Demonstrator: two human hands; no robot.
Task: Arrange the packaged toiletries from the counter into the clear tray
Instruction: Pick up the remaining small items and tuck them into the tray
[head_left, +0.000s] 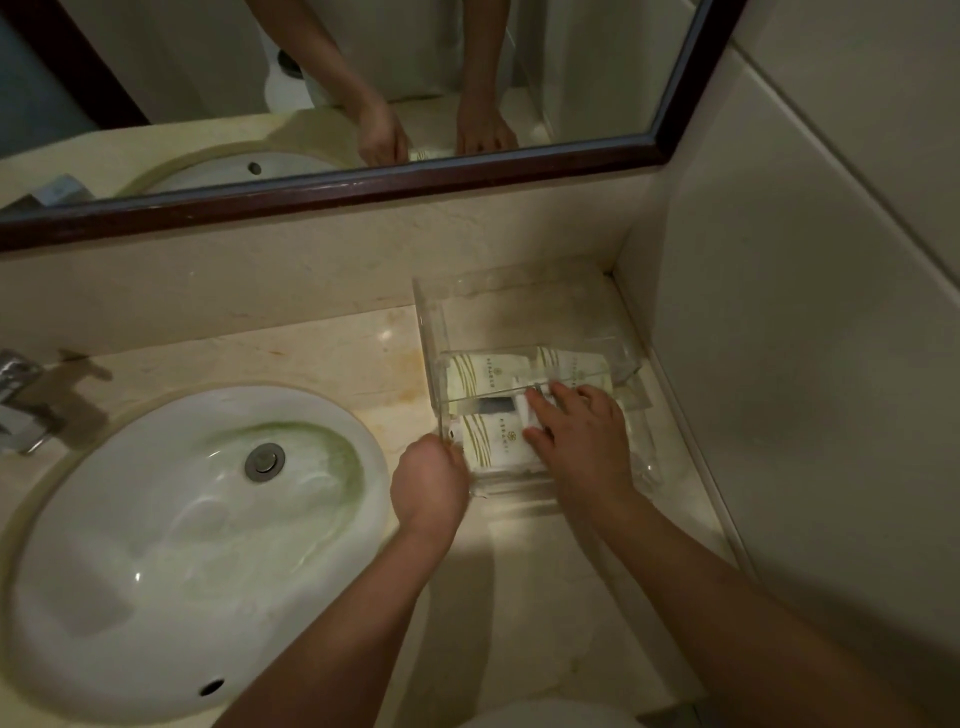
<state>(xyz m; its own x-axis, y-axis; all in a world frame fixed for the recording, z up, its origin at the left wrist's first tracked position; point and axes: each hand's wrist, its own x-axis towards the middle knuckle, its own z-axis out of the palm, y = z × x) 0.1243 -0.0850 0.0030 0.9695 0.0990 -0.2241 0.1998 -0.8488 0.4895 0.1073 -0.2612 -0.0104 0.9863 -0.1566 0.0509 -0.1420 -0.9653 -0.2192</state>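
Note:
A clear plastic tray (431, 332) stands on the beige counter at the right, near the wall corner. Inside it lie several white toiletry packets with green stripes: one at the back left (480, 371), one at the back right (576, 366), one at the front (491, 441). My left hand (428, 480) is curled against the tray's front left corner, gripping its wall. My right hand (582, 439) lies flat inside the tray, fingers spread over the packets, pressing on them. What sits beneath that palm is hidden.
A white oval sink (192, 525) with a metal drain (265, 460) fills the left of the counter. A chrome tap (21, 400) is at the far left. A dark-framed mirror (332, 192) runs above; a tiled wall (805, 364) closes the right side.

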